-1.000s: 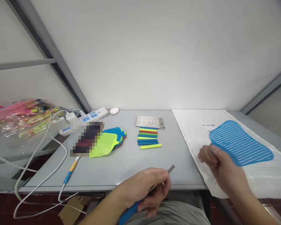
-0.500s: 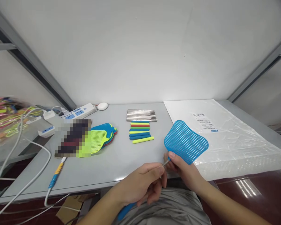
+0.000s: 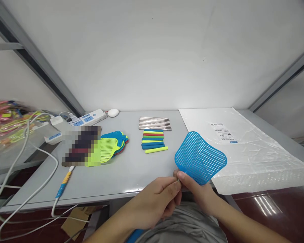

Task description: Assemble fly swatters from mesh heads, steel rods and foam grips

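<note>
blue mesh head [image 3: 200, 157] just beyond right fingers [image 3: 181, 174], seemingly pinched at its neck

- Shows a blue mesh head [image 3: 199, 157], flared, wavy-edged, perforated all over, face up and tilted, overlapping the near left edge of the white bag [image 3: 255, 148] in view.
- Shows a thin metal rod [image 3: 178, 181], mostly hidden, left of the white bag.
- Shows a smooth blue handle [image 3: 134, 235], partly covered, farther left.

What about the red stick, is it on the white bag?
No, the red stick lies among other coloured sticks on the table.
</note>
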`<state>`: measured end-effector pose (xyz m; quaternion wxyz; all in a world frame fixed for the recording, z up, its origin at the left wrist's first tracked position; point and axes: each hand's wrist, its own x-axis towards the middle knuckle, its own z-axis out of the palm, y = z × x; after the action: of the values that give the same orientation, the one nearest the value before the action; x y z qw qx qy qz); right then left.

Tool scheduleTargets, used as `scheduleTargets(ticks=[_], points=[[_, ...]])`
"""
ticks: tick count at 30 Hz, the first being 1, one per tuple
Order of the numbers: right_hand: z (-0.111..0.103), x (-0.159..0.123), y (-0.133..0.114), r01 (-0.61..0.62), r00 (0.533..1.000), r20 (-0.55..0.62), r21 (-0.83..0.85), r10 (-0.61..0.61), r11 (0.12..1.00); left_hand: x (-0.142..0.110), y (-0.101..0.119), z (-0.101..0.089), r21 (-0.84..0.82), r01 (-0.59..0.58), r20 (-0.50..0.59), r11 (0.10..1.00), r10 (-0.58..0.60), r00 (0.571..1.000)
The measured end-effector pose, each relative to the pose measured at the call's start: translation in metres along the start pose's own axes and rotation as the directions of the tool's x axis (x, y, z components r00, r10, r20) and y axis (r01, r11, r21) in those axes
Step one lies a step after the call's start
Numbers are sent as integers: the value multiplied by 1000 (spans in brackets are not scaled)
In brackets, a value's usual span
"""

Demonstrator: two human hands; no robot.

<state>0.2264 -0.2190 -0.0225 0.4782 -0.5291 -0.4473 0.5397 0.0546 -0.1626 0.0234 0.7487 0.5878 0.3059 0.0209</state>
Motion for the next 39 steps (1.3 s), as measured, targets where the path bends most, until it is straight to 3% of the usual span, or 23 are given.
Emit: scheduleTargets(ticks=[3,8,15,19,24,30,34,37,39], points=[[-3,0,4,16,1000,-24,-6,-17,1000,-2,4,-1,17,-35,-3,999,35,999],[-12,1,13,71,981,-181,42,-63,997,-1,1,-2,56,-63,-35,996,65,997],[-7,2,-3,106,962,-237,-138,-137,985,4,-6,4,87,-79,-117,993,89,989],[-5,1,-7,101,966,-218,-187,-141,977,3,-5,5,155,-70,-146,985,93,985],[-8,0,-3,47,979,-194,-107,-67,993,0,1,5,260,-65,-149,963,106,983],[0,0,-2,19,995,98,100,-28,995,1,1,8,494,-74,-217,866,205,954],[7,2,-5,42,998,47,164,-51,986,1,0,9,540,-73,-199,838,212,957],[4,6,-7,97,995,26,55,-99,994,3,2,4,493,-114,-159,863,218,963],[-2,9,-6,133,988,-73,-44,-136,990,4,2,-3,453,-133,-117,881,207,971]])
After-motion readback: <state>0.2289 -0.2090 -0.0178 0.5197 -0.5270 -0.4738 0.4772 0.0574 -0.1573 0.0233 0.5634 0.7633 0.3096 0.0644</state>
